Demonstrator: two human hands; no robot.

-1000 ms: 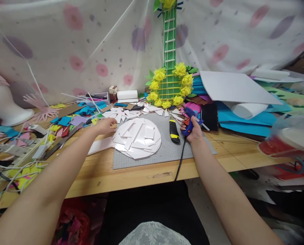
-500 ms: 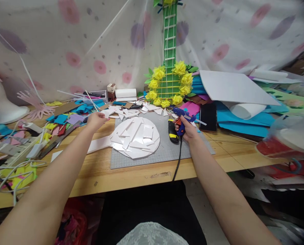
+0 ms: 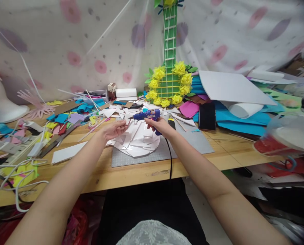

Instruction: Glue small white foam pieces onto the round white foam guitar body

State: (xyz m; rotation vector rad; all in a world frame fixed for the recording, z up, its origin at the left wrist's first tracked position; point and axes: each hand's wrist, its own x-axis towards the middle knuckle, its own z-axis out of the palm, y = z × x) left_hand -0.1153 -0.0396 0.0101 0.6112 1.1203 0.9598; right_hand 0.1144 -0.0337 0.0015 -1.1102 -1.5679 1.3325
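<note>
My right hand [image 3: 158, 126] is closed round the handle of a blue hot glue gun [image 3: 149, 115], whose nozzle points left. Its black cord hangs down over the table edge. At the nozzle's tip, my left hand [image 3: 117, 129] pinches a small white foam board scrap [image 3: 128, 118]. Below both hands lies a round white board [image 3: 141, 149] with several flat white pieces on its face and a strip running out to the left. It rests on a grey cutting mat [image 3: 164, 151], and my hands hide part of it.
A green paper guitar with yellow flowers [image 3: 170, 81] leans at the back. White scraps [image 3: 111, 111] and coloured paper bits [image 3: 75, 117] spread behind and left. Cables [image 3: 16, 166] lie far left. A black phone [image 3: 207, 116] and paper sheets [image 3: 238, 88] are right.
My right hand has brought the glue gun left, over the round board. My left hand has moved right from the scrap pile with a small white piece, meeting the nozzle.
</note>
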